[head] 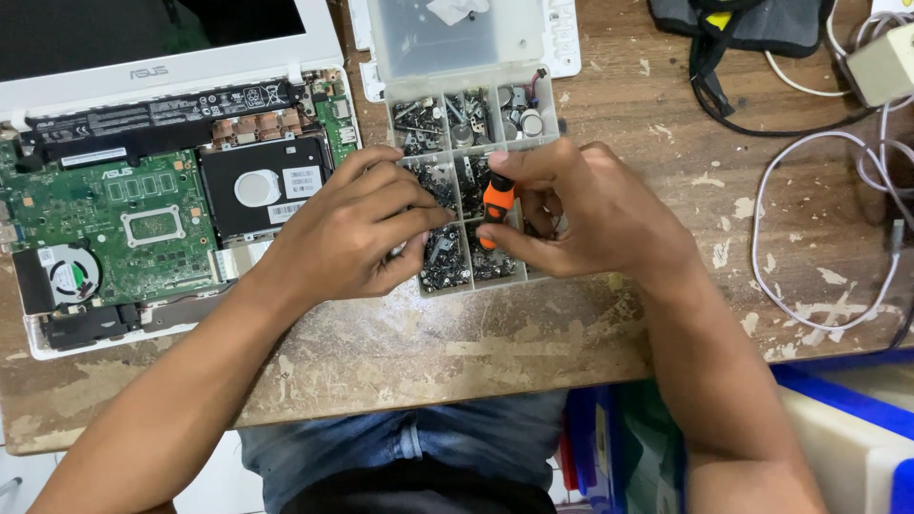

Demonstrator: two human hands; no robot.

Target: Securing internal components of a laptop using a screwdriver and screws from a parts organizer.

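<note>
A clear plastic compartment box [473, 114] full of small dark screws and metal parts sits open on the worn wooden table. My right hand [590, 214] is closed around an orange-and-black screwdriver [496, 204] held over the box's middle compartments. My left hand [357, 228] rests at the box's left side, its fingertips curled into a lower compartment among the screws; whether it pinches one is hidden. To the left lies an opened white laptop [143, 205] with its green circuit board, fan and black drive exposed.
The box's clear lid [447, 33] stands open at the back. White cables [819, 228] loop across the table's right side beside a white adapter [885, 62] and a dark pouch [743, 24]. Blue bins [838, 419] stand below the table edge at right.
</note>
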